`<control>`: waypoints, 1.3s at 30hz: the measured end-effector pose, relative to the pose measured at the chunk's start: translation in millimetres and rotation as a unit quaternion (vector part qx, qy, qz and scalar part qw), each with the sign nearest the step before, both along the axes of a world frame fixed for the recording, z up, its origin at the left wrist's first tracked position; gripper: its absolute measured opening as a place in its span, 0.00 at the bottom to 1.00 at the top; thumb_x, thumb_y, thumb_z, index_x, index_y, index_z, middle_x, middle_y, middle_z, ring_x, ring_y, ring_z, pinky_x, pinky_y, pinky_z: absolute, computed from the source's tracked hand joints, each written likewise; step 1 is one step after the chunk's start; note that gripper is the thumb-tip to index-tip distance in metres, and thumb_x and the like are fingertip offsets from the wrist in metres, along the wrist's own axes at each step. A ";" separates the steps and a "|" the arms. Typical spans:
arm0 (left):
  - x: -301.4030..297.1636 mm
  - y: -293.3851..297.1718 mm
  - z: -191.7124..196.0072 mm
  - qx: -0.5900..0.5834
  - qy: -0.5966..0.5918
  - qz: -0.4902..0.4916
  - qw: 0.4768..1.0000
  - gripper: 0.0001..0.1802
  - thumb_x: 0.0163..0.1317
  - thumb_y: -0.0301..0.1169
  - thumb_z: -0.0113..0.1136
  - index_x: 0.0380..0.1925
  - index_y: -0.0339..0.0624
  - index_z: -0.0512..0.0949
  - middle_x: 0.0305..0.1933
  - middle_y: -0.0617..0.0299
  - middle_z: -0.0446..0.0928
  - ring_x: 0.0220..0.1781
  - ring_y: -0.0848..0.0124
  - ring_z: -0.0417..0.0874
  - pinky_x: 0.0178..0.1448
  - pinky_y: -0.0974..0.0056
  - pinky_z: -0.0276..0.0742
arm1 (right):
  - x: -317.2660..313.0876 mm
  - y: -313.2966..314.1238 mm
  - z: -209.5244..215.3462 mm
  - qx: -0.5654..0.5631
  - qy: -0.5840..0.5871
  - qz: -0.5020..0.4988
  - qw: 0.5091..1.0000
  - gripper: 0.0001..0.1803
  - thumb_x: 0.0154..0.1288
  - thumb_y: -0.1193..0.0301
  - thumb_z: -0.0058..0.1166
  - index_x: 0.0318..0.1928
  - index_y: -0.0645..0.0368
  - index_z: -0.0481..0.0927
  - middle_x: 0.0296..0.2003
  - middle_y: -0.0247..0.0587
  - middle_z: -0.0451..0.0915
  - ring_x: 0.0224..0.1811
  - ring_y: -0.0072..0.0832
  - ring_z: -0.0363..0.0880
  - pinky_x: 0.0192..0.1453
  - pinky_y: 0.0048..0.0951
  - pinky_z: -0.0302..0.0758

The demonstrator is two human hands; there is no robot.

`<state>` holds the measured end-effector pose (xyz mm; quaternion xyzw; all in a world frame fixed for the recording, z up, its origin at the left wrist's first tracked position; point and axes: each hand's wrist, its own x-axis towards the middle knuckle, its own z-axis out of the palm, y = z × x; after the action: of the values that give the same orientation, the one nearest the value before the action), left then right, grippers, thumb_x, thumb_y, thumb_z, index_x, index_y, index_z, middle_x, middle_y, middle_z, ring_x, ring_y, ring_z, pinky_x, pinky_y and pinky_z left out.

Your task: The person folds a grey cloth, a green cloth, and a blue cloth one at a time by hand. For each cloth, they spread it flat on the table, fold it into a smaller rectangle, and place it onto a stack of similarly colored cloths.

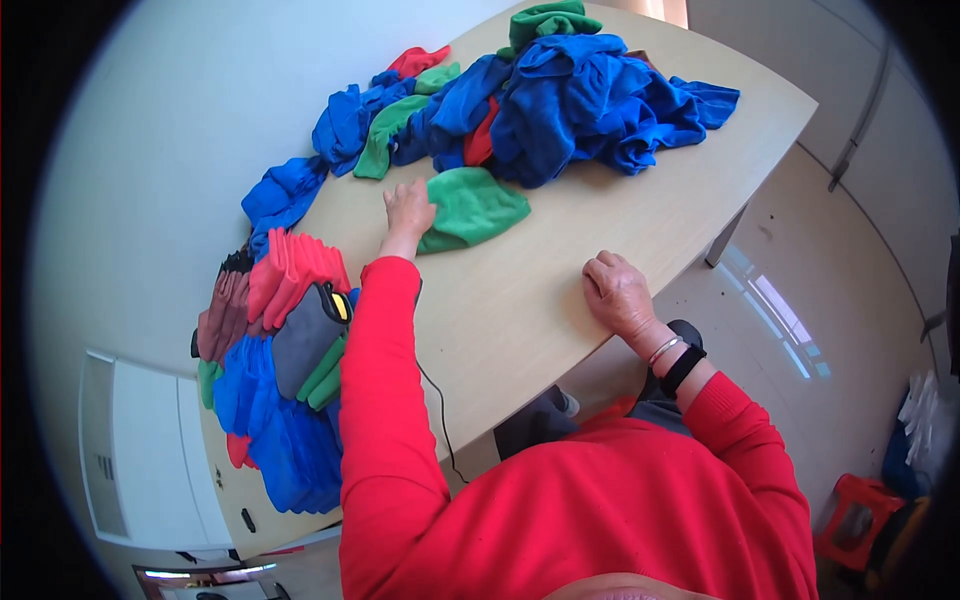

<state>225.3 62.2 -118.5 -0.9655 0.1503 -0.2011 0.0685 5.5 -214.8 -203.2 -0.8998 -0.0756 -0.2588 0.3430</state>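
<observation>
At twelve o'clock from mid-view: one plush green fabric cloth [478,205] lay spread on the pale wood-look tabletop [520,320], just below a heap.
Left hand: the bare left hand [408,210] touched the cloth at its nine o'clock edge, fingers bent; whether they pinched the fabric, I could not tell from this angle.
Right hand: the bare right hand [618,295] rested at three o'clock by the table's near edge, fingers curled into a loose fist.
Right wrist: a shiny silver bangle [664,349] sat beside a wide black band [683,370].
Heap: crumpled deep-blue cloths [570,100] rose at one o'clock, a bunched green cloth [550,22] above them.
Stacks: folded coral-red cloths [290,275] stood at nine o'clock, folded bright-blue cloths [290,450] at eight.
Cord: a thin black cable [440,405] ran at seven o'clock.
Floor: a red plastic stool [855,515] stood at four o'clock.
</observation>
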 end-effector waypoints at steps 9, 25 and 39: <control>-193.8 -43.9 18.7 0.076 -0.051 -0.256 0.962 0.09 0.50 0.23 0.55 0.34 0.41 0.76 0.26 0.58 0.71 0.39 0.60 0.75 0.65 0.50 0.62 | -4.7 -9.6 -1.5 0.006 -0.004 0.005 1.000 0.03 0.57 0.75 0.52 0.28 0.61 0.75 0.29 0.46 0.75 0.35 0.43 0.76 0.38 0.37 0.74; -330.2 -31.5 -37.4 -0.194 0.033 -0.039 0.980 0.23 0.48 0.38 0.68 0.43 0.41 0.73 0.30 0.57 0.70 0.39 0.59 0.75 0.40 0.58 0.72 | -88.6 20.2 19.7 -0.115 0.003 0.223 0.968 0.23 0.51 0.72 0.61 0.50 0.56 0.75 0.51 0.42 0.73 0.54 0.41 0.71 0.58 0.40 0.69; -263.0 -30.8 -42.9 -0.197 -0.021 0.031 0.980 0.23 0.49 0.40 0.69 0.39 0.42 0.70 0.36 0.53 0.76 0.35 0.54 0.81 0.36 0.55 0.78 | -80.9 17.4 13.8 -0.218 -0.045 0.221 0.950 0.22 0.47 0.78 0.58 0.47 0.57 0.77 0.49 0.41 0.75 0.54 0.40 0.72 0.58 0.39 0.70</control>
<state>-37.7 31.4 -161.5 -0.9599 0.0761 -0.2447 -0.1134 -75.5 -197.4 -189.4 -0.9009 -0.3421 -0.1941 0.1836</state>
